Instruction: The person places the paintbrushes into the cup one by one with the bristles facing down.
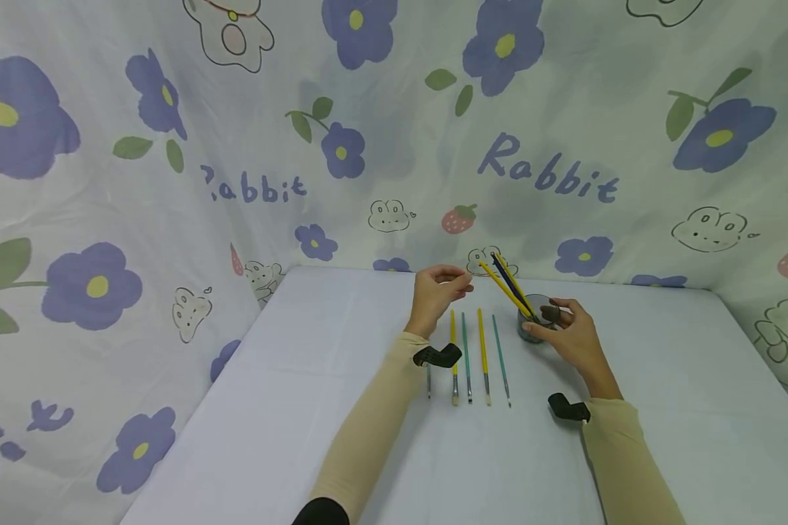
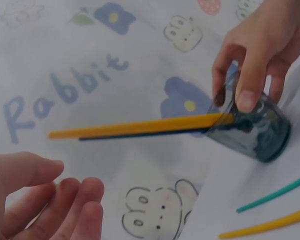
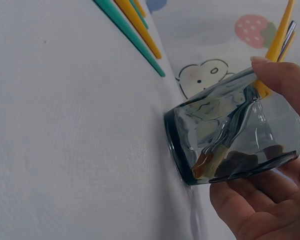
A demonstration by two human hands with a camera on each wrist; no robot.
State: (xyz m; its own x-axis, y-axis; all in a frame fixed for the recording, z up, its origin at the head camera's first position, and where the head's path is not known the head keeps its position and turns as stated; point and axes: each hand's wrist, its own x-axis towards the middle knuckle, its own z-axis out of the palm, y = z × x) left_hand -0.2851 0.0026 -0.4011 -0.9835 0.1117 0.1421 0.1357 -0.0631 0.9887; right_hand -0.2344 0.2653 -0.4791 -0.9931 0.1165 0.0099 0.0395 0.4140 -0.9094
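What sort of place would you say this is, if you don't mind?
Probably an indoor craft corner: a white table, a rabbit-print cloth backdrop behind it, and paintbrushes in a row.

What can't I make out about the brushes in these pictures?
Head view: the upper part of the leftmost brush, behind the left sleeve.
Left wrist view: the rest of the green brush, cut off by the right edge.
Right wrist view: the top of the front yellow brush, cut off by the top edge; exact shapes of the bristles, distorted by the tinted glass.
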